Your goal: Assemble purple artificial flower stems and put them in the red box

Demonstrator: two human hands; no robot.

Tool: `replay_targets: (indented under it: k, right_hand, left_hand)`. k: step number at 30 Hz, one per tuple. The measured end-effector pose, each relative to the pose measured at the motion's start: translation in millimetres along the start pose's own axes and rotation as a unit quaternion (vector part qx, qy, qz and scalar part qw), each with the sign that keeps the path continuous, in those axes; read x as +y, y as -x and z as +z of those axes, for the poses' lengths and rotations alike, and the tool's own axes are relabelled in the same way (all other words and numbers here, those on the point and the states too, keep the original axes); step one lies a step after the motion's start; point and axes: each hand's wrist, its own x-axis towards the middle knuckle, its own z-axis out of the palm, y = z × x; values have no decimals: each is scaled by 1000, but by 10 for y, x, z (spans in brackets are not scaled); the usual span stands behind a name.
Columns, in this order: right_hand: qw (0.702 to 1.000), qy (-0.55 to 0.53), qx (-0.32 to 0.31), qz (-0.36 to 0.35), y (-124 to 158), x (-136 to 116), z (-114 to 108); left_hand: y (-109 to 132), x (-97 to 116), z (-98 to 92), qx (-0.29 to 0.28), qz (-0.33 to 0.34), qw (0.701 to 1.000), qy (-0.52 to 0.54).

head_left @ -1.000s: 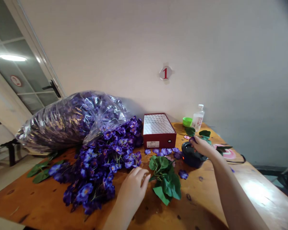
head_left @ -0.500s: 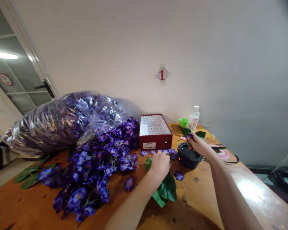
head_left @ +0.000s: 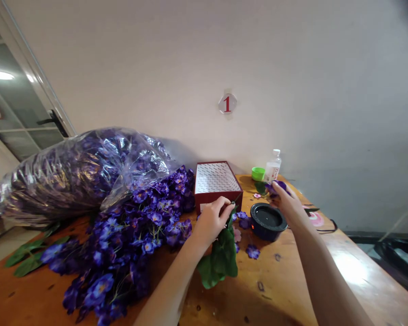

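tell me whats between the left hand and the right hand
In the head view, a round black dish and loose purple flower heads lie on the wooden table between the left hand, with its leafy stem, and the right hand.

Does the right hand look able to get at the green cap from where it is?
Probably yes: the right hand is close to the green cap, with only a flat leaf between them, though it's holding a purple blossom for now.
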Motion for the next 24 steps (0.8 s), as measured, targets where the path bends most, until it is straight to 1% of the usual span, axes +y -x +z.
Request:
replay_targets:
  k: [1,3,5,7,9,11,15,20,24]
  right_hand:
    - [999,-49,7,0,54,-87,39]
    - [985,-169,-6,14,185,-273,113]
    - [959,-275,-46,40,319,-438,175]
    - [941,-324,-79,54,424,-552,218]
    - [937,-334,-88,54,482,-606,244]
    - [939,-329,-81,54,497,-612,254]
    - [948,-305,-70,65,465,-574,255]
    - [955,-281,-78,51,437,-551,239]
    - [962,-259,-71,43,430,-535,221]
  left_hand:
    - [12,36,-29,-1,25,1000,-1]
    - [39,104,-76,-32,65,997,-16]
    - [60,149,-105,-62,78,994,-41]
    - [71,163,-122,-70,74,993,-66]
    - [73,152,-133,-67,72,992,-84]
    - [71,132,-144,-64,75,991,-91]
    - [68,110,-166,-58,77,991,-91]
    - [66,124,-191,-60,71,992,-88]
    - [63,141,-204,-67,64,992,-84]
